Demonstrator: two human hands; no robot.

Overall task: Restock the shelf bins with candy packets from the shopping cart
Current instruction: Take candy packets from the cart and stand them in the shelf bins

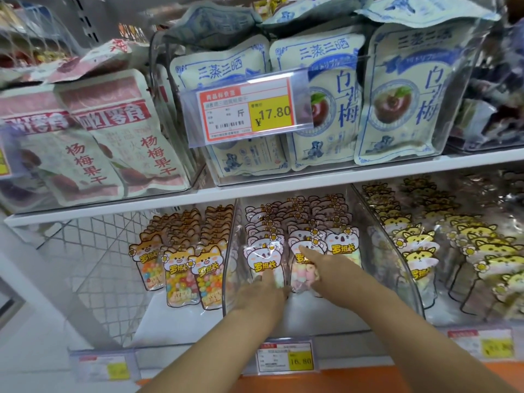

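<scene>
Head view shows both hands inside the clear plastic middle bin (231,251) on the lower shelf. The left hand (262,293) lies loose against the front pink koala packet (265,260). The right hand (326,268) rests flat, fingers extended, on the neighbouring glossy packet of pastel marshmallows (304,275); neither hand clearly clasps anything.

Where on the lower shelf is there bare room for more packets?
Left bin: bare left of the orange packets. Middle bin: pink packets fill it, with the left hand and right hand in front. Yellow packets crowd the right.
</scene>
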